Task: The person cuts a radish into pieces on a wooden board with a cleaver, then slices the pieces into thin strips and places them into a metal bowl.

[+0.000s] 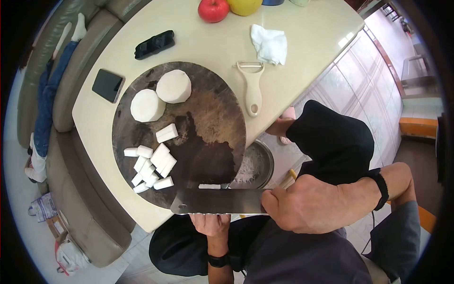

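Observation:
My right hand (295, 203) grips the handle of a cleaver (217, 201), whose broad blade spans the near edge of a round dark wooden chopping board (208, 109). Behind the blade, my left hand (210, 225) is at the board's near edge; the blade hides its fingertips. A strip of white radish (209, 186) shows just beyond the blade. Two thick peeled radish rounds (174, 86) sit on the far part of the board. Several cut radish sticks (150, 168) lie heaped at its left, with a small block of radish (166, 133) apart from them.
On the table are a peeler (253, 90), a white cloth (269, 45), a phone (108, 85), a black case (154, 45), a red apple (213, 9) and a yellow fruit (245, 5). Below the edge stands a metal basin (268, 165) with white peelings. Someone lies on the sofa (90, 199).

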{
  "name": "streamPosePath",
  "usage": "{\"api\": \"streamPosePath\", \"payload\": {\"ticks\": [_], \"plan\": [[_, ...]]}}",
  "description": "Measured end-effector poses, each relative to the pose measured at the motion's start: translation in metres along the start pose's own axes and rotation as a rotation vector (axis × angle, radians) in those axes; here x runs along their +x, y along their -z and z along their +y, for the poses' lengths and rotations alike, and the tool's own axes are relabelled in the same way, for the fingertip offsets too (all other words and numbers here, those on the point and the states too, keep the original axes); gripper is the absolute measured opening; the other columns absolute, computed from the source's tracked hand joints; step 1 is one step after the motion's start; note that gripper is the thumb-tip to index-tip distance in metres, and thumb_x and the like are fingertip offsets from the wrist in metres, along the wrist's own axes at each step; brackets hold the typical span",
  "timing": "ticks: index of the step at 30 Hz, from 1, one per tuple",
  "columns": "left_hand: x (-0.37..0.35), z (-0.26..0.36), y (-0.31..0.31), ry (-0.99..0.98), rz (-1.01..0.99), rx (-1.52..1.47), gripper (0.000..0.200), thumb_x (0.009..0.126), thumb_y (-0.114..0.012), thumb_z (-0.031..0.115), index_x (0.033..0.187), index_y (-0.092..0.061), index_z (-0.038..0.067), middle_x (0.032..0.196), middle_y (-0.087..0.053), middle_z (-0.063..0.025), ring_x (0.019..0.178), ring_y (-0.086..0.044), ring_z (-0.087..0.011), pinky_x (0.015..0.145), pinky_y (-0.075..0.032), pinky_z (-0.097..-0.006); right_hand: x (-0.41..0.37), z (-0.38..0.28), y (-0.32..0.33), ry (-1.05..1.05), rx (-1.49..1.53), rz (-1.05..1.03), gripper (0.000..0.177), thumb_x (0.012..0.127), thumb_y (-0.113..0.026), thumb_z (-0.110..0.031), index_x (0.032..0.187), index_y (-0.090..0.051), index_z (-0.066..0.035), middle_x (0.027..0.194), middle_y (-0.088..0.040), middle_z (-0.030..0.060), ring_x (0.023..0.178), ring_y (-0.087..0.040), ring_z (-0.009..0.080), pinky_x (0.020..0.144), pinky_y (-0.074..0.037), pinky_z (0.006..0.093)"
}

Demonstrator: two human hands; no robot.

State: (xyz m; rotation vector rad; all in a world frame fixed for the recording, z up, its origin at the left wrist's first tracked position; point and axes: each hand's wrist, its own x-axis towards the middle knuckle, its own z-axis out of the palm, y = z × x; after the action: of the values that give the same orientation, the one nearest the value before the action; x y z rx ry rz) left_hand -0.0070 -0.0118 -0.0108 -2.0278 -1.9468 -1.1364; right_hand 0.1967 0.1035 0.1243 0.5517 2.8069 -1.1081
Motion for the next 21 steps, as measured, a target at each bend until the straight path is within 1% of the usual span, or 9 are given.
{"api": "streamPosePath", "payload": {"ticks": [7, 11, 13, 14, 15, 16, 18, 20, 21], "plan": [[0.008, 0.003, 0.003, 0.019, -0.024, -0.016, 0.022, 0.076, -0.074, 0.013, 0.093, -0.067, -0.001, 0.098, -0.065, -0.0187, 0.093, -0.061, -0.041, 0.087, -0.046, -0.0486, 0.008, 0.005, 0.006, 0.011, 0.025, -0.037, 0.019, 0.067, -0.061, -0.006, 0.071, -0.052, 0.01, 0.062, -0.054, 0.0153, 0.056, -0.062, 0.0287, 0.046, -0.049, 0.0364], [0.005, 0.002, 0.004, 0.021, -0.03, -0.024, 0.024, 0.077, -0.073, 0.015, 0.094, -0.067, -0.001, 0.098, -0.065, -0.0189, 0.092, -0.061, -0.0419, 0.086, -0.046, -0.0489, 0.012, 0.006, 0.002, 0.016, 0.085, -0.01, 0.019, 0.067, -0.062, -0.006, 0.071, -0.054, 0.011, 0.064, -0.054, 0.016, 0.058, -0.062, 0.0293, 0.046, -0.049, 0.0366], [0.005, 0.002, 0.004, 0.012, -0.029, 0.0, 0.024, 0.077, -0.073, 0.016, 0.093, -0.067, -0.001, 0.097, -0.065, -0.0184, 0.09, -0.061, -0.0413, 0.085, -0.046, -0.0488, 0.014, 0.004, 0.0, 0.017, 0.088, -0.002, 0.017, 0.067, -0.063, -0.007, 0.071, -0.057, 0.009, 0.068, -0.056, 0.0172, 0.059, -0.063, 0.0301, 0.048, -0.05, 0.0373], [0.005, 0.002, 0.004, 0.002, -0.024, 0.027, 0.023, 0.077, -0.072, 0.016, 0.091, -0.066, -0.001, 0.095, -0.065, -0.018, 0.089, -0.061, -0.0406, 0.085, -0.046, -0.0486, 0.016, 0.005, -0.003, 0.017, 0.089, 0.0, 0.017, 0.067, -0.063, -0.007, 0.071, -0.057, 0.009, 0.068, -0.056, 0.0172, 0.059, -0.063, 0.0301, 0.048, -0.05, 0.0373], [0.004, 0.0, 0.004, -0.001, -0.025, 0.026, 0.023, 0.077, -0.072, 0.016, 0.091, -0.066, -0.001, 0.095, -0.065, -0.018, 0.089, -0.061, -0.0406, 0.085, -0.046, -0.0486, 0.019, 0.007, -0.007, 0.042, 0.107, 0.061, 0.02, 0.067, -0.062, -0.006, 0.075, -0.053, 0.011, 0.063, -0.054, 0.0153, 0.055, -0.062, 0.029, 0.044, -0.048, 0.0364], [0.002, -0.003, 0.003, -0.004, -0.024, 0.015, 0.021, 0.076, -0.072, 0.015, 0.089, -0.066, -0.001, 0.094, -0.065, -0.0173, 0.086, -0.061, -0.0393, 0.083, -0.046, -0.0481, 0.021, 0.009, -0.01, 0.067, 0.124, 0.122, 0.024, 0.067, -0.06, -0.005, 0.079, -0.049, 0.013, 0.058, -0.053, 0.0134, 0.051, -0.061, 0.028, 0.041, -0.047, 0.0355], [-0.001, -0.005, 0.001, -0.014, -0.02, 0.002, 0.019, 0.076, -0.071, 0.013, 0.087, -0.066, -0.001, 0.092, -0.065, -0.0165, 0.083, -0.061, -0.038, 0.082, -0.046, -0.0477, 0.027, 0.009, -0.014, 0.07, 0.084, 0.117, 0.024, 0.068, -0.06, -0.005, 0.08, -0.05, 0.013, 0.059, -0.054, 0.0134, 0.051, -0.061, 0.028, 0.042, -0.047, 0.0357], [-0.003, -0.005, 0.004, 0.028, -0.053, -0.041, 0.01, 0.077, -0.065, 0.002, 0.086, -0.065, -0.001, 0.098, -0.063, -0.0183, 0.089, -0.061, -0.0412, 0.083, -0.048, -0.0516, 0.027, 0.008, -0.016, 0.085, 0.046, 0.108, 0.025, 0.068, -0.06, -0.005, 0.081, -0.05, 0.014, 0.059, -0.054, 0.0135, 0.052, -0.062, 0.0279, 0.042, -0.047, 0.0359], [-0.002, -0.005, 0.004, 0.024, -0.051, -0.037, 0.01, 0.077, -0.065, 0.002, 0.086, -0.065, -0.001, 0.098, -0.063, -0.0183, 0.089, -0.061, -0.0412, 0.083, -0.048, -0.0516, 0.024, 0.007, -0.016, 0.087, 0.055, 0.087, 0.025, 0.067, -0.061, -0.005, 0.081, -0.05, 0.013, 0.06, -0.054, 0.0135, 0.052, -0.062, 0.0284, 0.042, -0.047, 0.0364]]}}
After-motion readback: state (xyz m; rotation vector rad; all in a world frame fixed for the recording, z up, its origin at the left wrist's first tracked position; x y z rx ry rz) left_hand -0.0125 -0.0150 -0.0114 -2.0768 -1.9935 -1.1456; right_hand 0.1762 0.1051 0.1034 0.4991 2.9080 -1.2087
